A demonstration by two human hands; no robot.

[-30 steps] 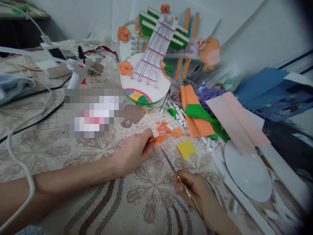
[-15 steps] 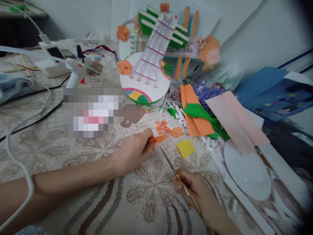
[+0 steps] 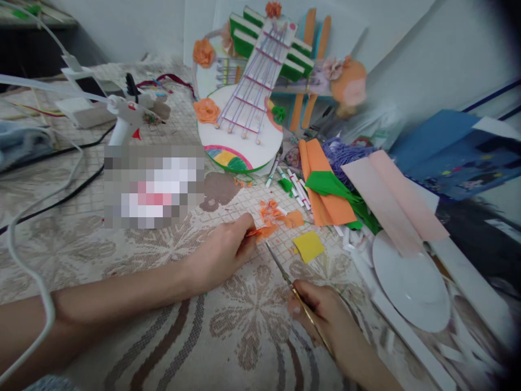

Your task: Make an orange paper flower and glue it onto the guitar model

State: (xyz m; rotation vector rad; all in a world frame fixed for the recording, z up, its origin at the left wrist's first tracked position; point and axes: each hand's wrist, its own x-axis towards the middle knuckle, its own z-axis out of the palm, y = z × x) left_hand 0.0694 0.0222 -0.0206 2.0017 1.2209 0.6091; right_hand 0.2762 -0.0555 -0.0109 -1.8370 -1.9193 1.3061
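My left hand point(image 3: 223, 251) rests on the patterned tablecloth and pinches a small orange paper piece point(image 3: 262, 232) between its fingertips. My right hand point(image 3: 323, 317) grips gold-handled scissors point(image 3: 285, 274), whose blades point up toward the orange piece. Just beyond lie orange paper scraps point(image 3: 273, 212) and a yellow paper square point(image 3: 309, 245).
A paper guitar model point(image 3: 252, 108) stands at the back centre. Folded orange and green paper point(image 3: 325, 187), markers point(image 3: 297, 190) and pink sheets point(image 3: 391, 201) lie right. A white plate point(image 3: 411, 282) sits near right. A glue gun point(image 3: 124, 117) and cables point(image 3: 44, 206) lie left.
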